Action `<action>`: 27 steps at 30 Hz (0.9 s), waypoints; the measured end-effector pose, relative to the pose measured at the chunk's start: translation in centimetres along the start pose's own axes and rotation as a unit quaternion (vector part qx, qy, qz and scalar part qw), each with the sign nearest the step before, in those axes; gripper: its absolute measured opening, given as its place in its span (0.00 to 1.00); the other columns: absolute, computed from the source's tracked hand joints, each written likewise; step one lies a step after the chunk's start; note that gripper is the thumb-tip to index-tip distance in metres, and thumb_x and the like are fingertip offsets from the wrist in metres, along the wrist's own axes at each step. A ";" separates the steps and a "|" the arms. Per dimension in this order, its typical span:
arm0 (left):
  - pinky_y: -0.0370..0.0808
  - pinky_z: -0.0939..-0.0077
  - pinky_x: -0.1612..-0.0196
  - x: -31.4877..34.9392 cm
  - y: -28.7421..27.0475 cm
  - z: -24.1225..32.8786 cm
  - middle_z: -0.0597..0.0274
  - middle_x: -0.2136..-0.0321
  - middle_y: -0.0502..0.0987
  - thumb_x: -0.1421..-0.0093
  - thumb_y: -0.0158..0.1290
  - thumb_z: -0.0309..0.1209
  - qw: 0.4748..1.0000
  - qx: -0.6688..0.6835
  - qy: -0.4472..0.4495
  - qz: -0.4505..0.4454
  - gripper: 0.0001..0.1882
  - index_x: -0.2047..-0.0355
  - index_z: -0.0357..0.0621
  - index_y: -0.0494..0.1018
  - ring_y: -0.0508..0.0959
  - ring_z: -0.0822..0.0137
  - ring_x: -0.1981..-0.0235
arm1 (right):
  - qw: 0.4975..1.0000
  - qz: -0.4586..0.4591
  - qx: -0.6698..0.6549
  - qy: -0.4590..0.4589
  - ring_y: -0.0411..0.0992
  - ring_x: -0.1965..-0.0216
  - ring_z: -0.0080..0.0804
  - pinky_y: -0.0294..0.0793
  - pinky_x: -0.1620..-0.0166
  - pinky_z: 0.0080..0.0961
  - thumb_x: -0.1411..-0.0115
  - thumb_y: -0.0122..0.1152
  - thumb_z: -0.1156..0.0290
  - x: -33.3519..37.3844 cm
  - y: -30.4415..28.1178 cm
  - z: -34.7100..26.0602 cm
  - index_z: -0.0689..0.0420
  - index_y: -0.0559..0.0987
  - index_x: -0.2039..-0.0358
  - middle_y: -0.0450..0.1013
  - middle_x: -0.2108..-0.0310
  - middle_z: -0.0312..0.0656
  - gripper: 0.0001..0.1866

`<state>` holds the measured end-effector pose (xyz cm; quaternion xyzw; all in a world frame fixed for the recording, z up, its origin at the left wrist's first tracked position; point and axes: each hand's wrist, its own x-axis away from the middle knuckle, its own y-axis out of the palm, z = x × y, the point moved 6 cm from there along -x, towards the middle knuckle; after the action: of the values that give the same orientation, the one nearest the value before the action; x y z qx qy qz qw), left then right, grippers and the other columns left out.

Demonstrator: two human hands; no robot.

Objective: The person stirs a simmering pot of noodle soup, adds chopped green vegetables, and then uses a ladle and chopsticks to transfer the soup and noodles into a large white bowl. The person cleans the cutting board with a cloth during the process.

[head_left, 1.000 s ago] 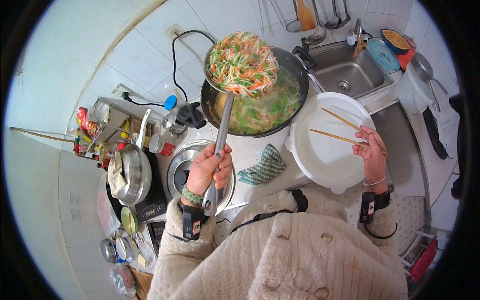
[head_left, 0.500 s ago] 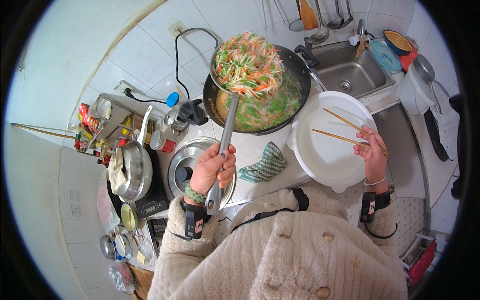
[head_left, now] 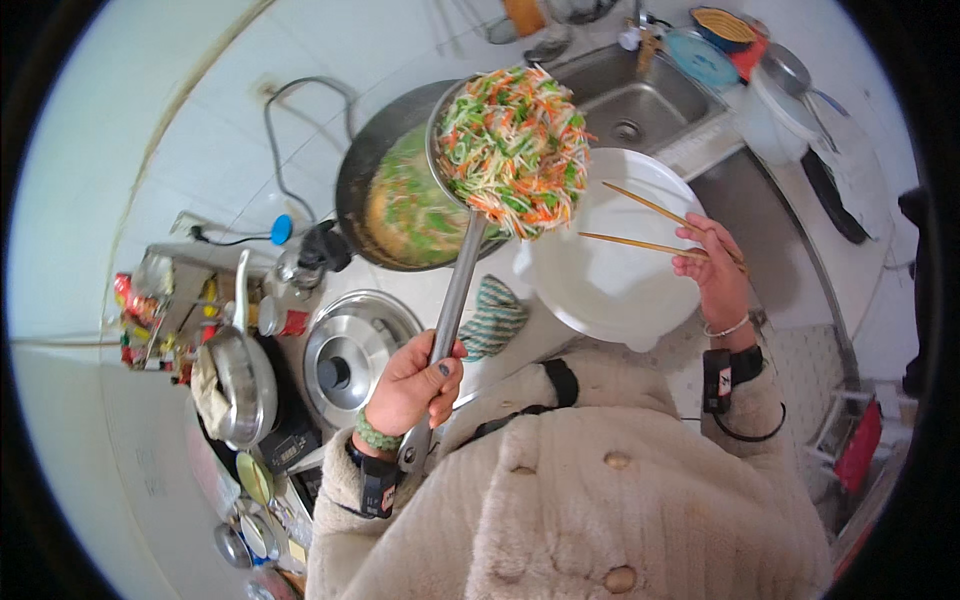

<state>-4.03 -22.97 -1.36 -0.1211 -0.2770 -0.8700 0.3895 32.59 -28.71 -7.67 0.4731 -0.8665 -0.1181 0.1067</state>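
Observation:
My left hand (head_left: 412,385) is closed round the long metal handle of a large skimmer (head_left: 468,275). Its round head is heaped with shredded vegetables (head_left: 515,150) in white, orange and green, held up between a dark wok (head_left: 355,190) and a big white basin (head_left: 600,310). The heap overlaps the basin's left rim from this angle. Green and pale shreds sit in yellowish liquid (head_left: 410,200) in the wok. In my right hand (head_left: 718,262) is a pair of wooden chopsticks (head_left: 640,243), tips apart, over the basin's right part. The basin's visible inside looks bare white.
A metal lid (head_left: 360,340) and a green-white patterned cloth (head_left: 495,318) lie on the counter. At the left stand a steel pan (head_left: 245,390) and a spice rack (head_left: 180,310). Behind the basin is a sink (head_left: 640,105); a white bucket (head_left: 770,125) stands to its right.
The loaded skimmer has moved rightward from over the wok toward the white basin. My view has shifted, so the surroundings appear further left. Both hands keep their hold.

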 end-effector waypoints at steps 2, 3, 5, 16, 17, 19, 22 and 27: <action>0.61 0.85 0.87 -1.1 0.7 -1.0 0.69 0.81 0.63 0.36 0.42 0.27 0.998 -0.056 -0.028 -0.011 0.07 0.59 0.38 0.63 0.61 0.79 0.89 | 1.000 -0.014 -0.011 -0.017 0.74 0.73 0.24 0.75 0.67 0.19 0.33 0.42 0.64 0.3 -1.1 -0.3 0.62 0.70 0.50 0.73 0.59 0.44 0.18; 0.61 0.86 0.87 -1.6 0.8 -1.6 0.71 0.82 0.62 0.36 0.42 0.27 0.996 -0.081 -0.044 -0.010 0.07 0.59 0.39 0.63 0.61 0.80 0.89 | 1.000 0.006 -0.012 -0.007 0.74 0.73 0.24 0.75 0.68 0.19 0.33 0.42 0.64 0.4 -1.9 0.0 0.61 0.71 0.50 0.73 0.59 0.43 0.17; 0.64 0.81 0.85 -3.1 0.6 -2.9 0.67 0.83 0.65 0.37 0.44 0.27 0.984 -0.160 -0.079 -0.001 0.07 0.60 0.38 0.64 0.64 0.76 0.88 | 1.000 0.018 -0.016 -0.007 0.74 0.73 0.24 0.75 0.68 0.19 0.33 0.43 0.64 0.4 -2.9 0.5 0.60 0.71 0.50 0.73 0.60 0.42 0.17; 0.71 0.61 0.69 -7.1 1.6 -1.5 0.41 0.75 0.73 0.45 0.51 0.26 0.752 -0.632 0.160 0.100 0.10 0.62 0.37 0.69 0.74 0.42 0.70 | 0.994 0.080 0.062 0.046 0.74 0.74 0.24 0.76 0.69 0.18 0.35 0.47 0.64 0.9 -5.6 3.3 0.57 0.74 0.53 0.74 0.63 0.38 0.15; 0.71 0.59 0.69 -6.7 1.8 -0.9 0.41 0.75 0.73 0.45 0.52 0.26 0.751 -0.628 0.174 0.100 0.12 0.61 0.37 0.68 0.74 0.41 0.70 | 0.991 0.092 0.082 0.049 0.74 0.74 0.23 0.76 0.69 0.18 0.35 0.47 0.64 0.8 -5.7 3.3 0.57 0.74 0.53 0.74 0.64 0.39 0.15; 0.71 0.56 0.70 -5.6 1.9 0.3 0.41 0.76 0.74 0.46 0.53 0.26 0.760 -0.610 0.196 0.112 0.14 0.59 0.37 0.66 0.74 0.40 0.71 | 0.994 0.065 0.075 0.037 0.74 0.74 0.23 0.76 0.69 0.18 0.35 0.48 0.65 0.4 -5.1 3.4 0.58 0.75 0.54 0.74 0.66 0.39 0.14; 0.70 0.68 0.73 -4.0 1.4 1.5 0.48 0.79 0.72 0.45 0.52 0.24 0.805 -0.550 0.185 0.121 0.12 0.59 0.37 0.68 0.74 0.55 0.78 | 0.988 0.032 0.131 0.077 0.74 0.76 0.24 0.75 0.71 0.19 0.37 0.49 0.68 -0.8 -3.8 5.1 0.59 0.76 0.57 0.74 0.69 0.38 0.12; 0.65 0.83 0.73 -1.5 -2.5 2.1 0.70 0.81 0.67 0.41 0.49 0.24 0.915 -0.344 0.077 0.196 0.09 0.60 0.37 0.70 0.64 0.78 0.78 | 0.960 0.048 0.270 0.057 0.75 0.75 0.25 0.75 0.71 0.19 0.38 0.49 0.71 -2.6 -2.6 6.9 0.61 0.76 0.60 0.75 0.71 0.40 0.11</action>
<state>-4.86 -19.51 -1.27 -0.2319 0.0998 -0.8245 0.5065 33.96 -27.17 -15.21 0.4482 -0.8804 0.1521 0.0296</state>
